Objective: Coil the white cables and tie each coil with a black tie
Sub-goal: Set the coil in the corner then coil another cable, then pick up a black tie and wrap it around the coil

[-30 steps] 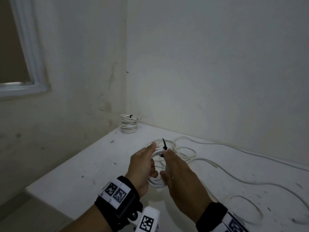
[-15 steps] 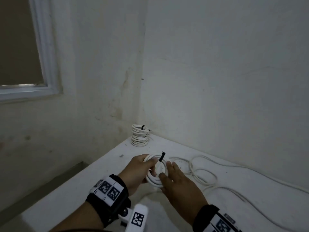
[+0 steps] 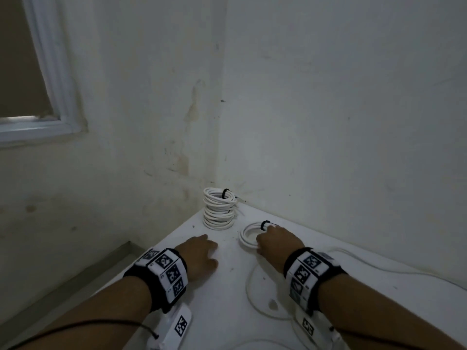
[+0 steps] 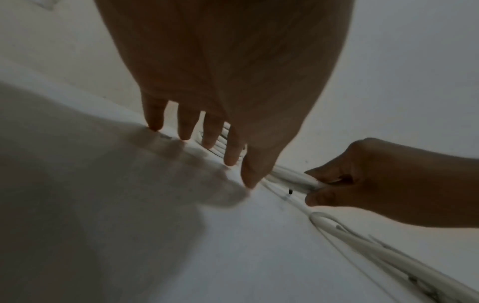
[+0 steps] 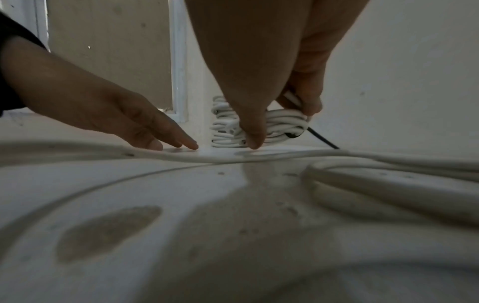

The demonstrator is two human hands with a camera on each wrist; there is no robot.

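L hand (image 3: 199, 256) flat on white bench (image 3: 227, 311), fingers straight, empty. R hand (image 3: 276, 242) pinches small tied white cable coil (image 3: 249, 236), black tie (image 3: 264, 224) at fingertips. Beyond: stacked tied white coils (image 3: 219, 209). Risk: adding coil topples stack.

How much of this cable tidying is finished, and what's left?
Done: a stack of tied coils stands in the table's corner. In hand: the right hand grips a fresh coil wearing its black tie; the left hand rests open on the table. Left: loose white cable trailing nearby.
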